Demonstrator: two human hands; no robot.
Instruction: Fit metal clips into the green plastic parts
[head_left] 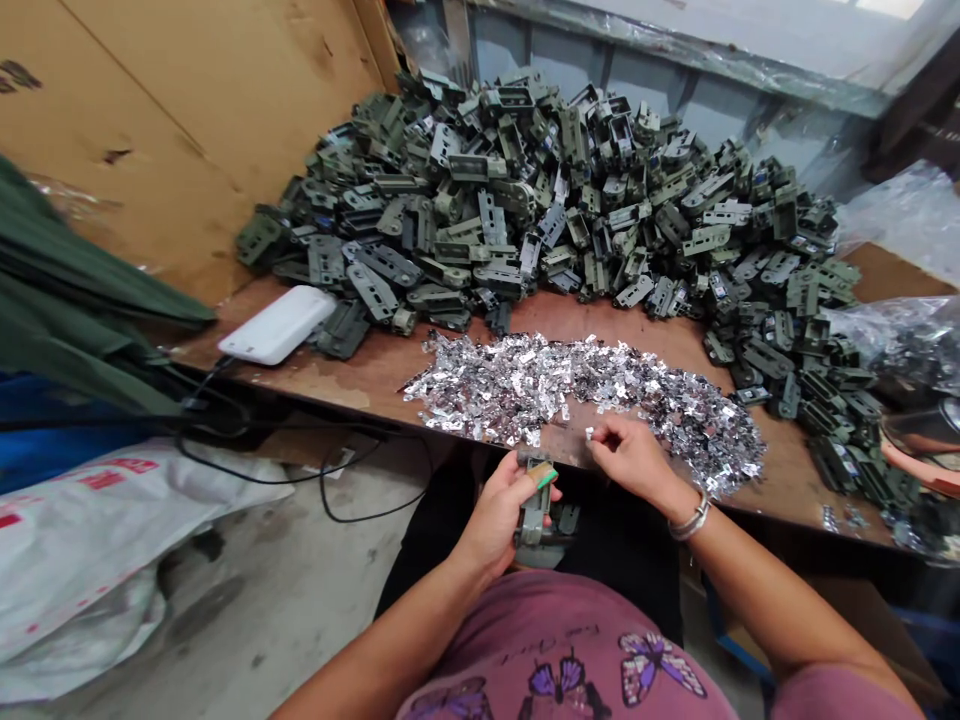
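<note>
Close to my body, my left hand (501, 505) is wrapped round a grey-green slotted housing (534, 515), held below the table's front edge. Green tape or a green tip shows at my left thumb. My right hand (630, 458) pinches a small shiny metal clip (590, 434) between thumb and fingertips, a short way right of the housing. Just beyond both hands spreads a heap of small silvery metal clips (525, 385) on the brown table (570, 312). More of the same housing kind lie in a large pile (480, 220) behind it.
On the table's left lies a white power bank (277, 325) with a black cable (322, 480) hanging down. Cardboard (187, 120) stands at the back left. White sacks (75, 560) rest on the floor. At the right are clear plastic bags (900, 335) and an orange-rimmed container (922, 455).
</note>
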